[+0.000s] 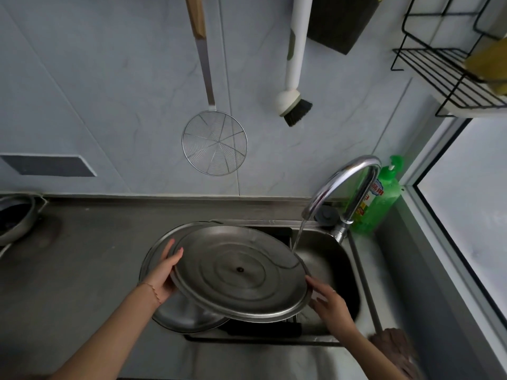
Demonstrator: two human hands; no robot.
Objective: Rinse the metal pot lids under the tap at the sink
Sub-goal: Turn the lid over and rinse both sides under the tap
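Observation:
A large round metal pot lid (238, 272) is held underside up over the sink (329, 259), tilted down toward me. My left hand (164, 272) grips its left rim, thumb on the inner face. My right hand (326, 297) holds its lower right rim from below. Under it lies a second metal lid (189, 319), showing at the left and the bottom. Water runs from the curved tap (343, 185) and falls just past the held lid's upper right edge.
A green dish soap bottle (381, 196) stands behind the tap. A wire skimmer (214, 144) and a dish brush (293, 105) hang on the wall. A black wire rack (450, 78) is at the upper right, a pan (13, 218) at the far left.

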